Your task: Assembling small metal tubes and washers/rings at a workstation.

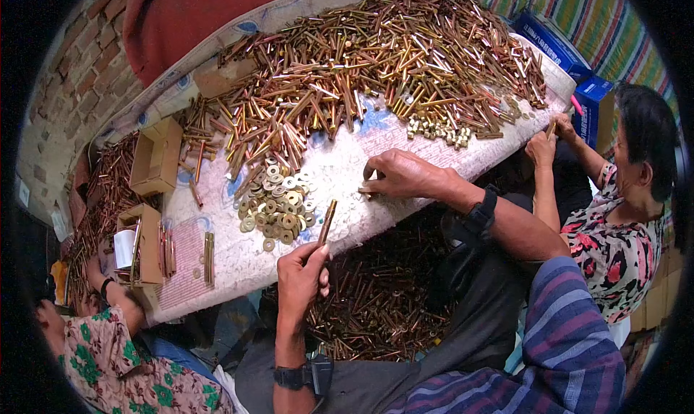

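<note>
My left hand, closed, grips a brass-coloured expansion bolt that points up and slightly right in front of the table edge. Over the table's front part, my right hand has its fingers curled toward the thumb. Whatever is between those fingertips, if anything, is too small to make out. Left of it lies a heap of flat washers, some silvery and some brassy. Behind the right hand is a cluster of small yellowish nuts. A large pile of similar metal bolts covers the back of the table.
The cloth-covered table curves around me. Small cardboard boxes stand at left, near short rows of bolts. More bolts fill the space below the edge. Co-workers sit at the left and right, hands at the table.
</note>
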### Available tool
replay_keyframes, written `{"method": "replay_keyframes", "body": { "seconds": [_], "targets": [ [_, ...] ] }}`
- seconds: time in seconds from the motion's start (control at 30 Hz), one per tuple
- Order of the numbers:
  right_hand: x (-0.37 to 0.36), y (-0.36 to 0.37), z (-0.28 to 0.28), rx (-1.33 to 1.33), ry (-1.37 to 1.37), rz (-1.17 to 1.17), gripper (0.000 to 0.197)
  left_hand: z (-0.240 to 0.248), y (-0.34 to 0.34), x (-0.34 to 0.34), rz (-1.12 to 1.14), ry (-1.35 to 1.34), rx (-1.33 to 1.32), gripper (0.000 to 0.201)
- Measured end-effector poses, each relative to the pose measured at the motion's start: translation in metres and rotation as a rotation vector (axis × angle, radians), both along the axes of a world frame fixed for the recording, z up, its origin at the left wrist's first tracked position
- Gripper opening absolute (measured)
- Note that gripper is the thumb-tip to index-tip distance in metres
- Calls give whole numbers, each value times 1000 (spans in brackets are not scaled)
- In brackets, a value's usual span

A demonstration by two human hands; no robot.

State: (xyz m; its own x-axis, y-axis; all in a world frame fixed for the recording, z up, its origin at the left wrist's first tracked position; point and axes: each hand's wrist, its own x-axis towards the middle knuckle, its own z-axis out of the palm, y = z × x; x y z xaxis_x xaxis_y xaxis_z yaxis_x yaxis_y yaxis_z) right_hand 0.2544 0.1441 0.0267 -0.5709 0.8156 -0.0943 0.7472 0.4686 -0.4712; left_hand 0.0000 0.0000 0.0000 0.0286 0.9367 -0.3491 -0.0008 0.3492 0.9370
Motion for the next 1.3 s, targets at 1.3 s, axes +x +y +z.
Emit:
{"method": "replay_keyframes", "body": {
  "seconds": [1.3],
  "targets": [
    [-25, -30, 36, -153, 596, 246, 16, 13, -7, -2, -38, 106, 85, 26]
  ]
}}
